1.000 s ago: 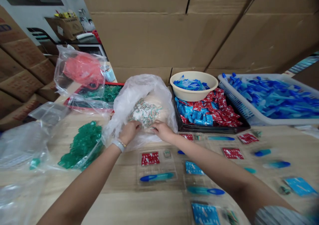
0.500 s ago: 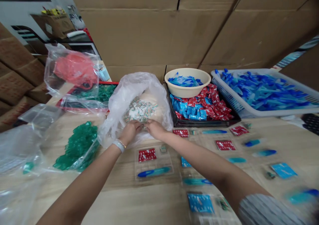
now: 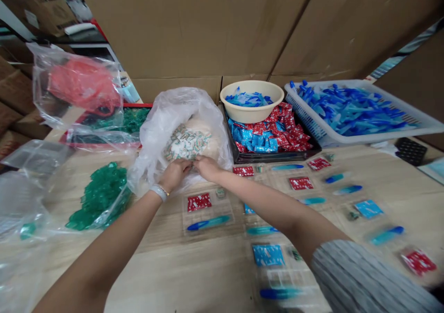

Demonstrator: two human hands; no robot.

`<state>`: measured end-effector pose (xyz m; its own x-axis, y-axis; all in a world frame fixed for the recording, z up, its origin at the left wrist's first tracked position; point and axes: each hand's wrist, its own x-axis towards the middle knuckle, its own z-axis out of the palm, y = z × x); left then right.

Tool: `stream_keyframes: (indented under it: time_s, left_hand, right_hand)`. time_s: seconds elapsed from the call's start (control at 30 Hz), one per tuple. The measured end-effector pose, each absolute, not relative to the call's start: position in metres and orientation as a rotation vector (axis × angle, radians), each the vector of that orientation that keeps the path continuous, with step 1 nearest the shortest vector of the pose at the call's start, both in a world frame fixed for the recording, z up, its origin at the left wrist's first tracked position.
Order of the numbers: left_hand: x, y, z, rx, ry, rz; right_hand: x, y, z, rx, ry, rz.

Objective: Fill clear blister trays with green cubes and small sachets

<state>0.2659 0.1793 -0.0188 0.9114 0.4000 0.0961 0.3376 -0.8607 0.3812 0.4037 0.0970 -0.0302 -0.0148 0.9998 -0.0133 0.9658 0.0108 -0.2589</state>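
Both my hands reach into the mouth of a clear plastic bag [image 3: 166, 119] that holds a heap of small white, green and red packets [image 3: 185, 142]. My left hand [image 3: 175, 173], with a pale band at the wrist, curls its fingers at the near edge of the heap. My right hand [image 3: 206, 166] meets it there, fingers bent down onto the packets. What each hand grips is hidden. Just in front of the hands lies a clear tray [image 3: 208, 211] with a red sachet [image 3: 199, 202] and a blue tube [image 3: 208, 222].
Several more clear trays with sachets and tubes lie to the right [image 3: 367, 209]. Behind are a black tray of red and blue sachets [image 3: 274, 137], a cream bowl [image 3: 252, 114], a white basket of blue tubes [image 3: 326, 139], green pieces in plastic [image 3: 100, 195] and cardboard walls.
The view has tilted and shifted, so everything sits lower and more to the left. My hands have drawn closer together at the edge of the packet heap.
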Motion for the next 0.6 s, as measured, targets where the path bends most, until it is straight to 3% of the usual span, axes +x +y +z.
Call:
stream_keyframes:
  time_s: [0.4,0.6]
  left_hand:
    - [0.271,0.167,-0.029,2.734,0.676,0.287]
    - [0.272,0.170,-0.023,2.954,0.591,0.099]
  right_hand:
    - [0.400,0.100,-0.026,-2.028,-2.076,0.460]
    - [0.404,0.093,-0.009,-2.014,-1.571,0.698]
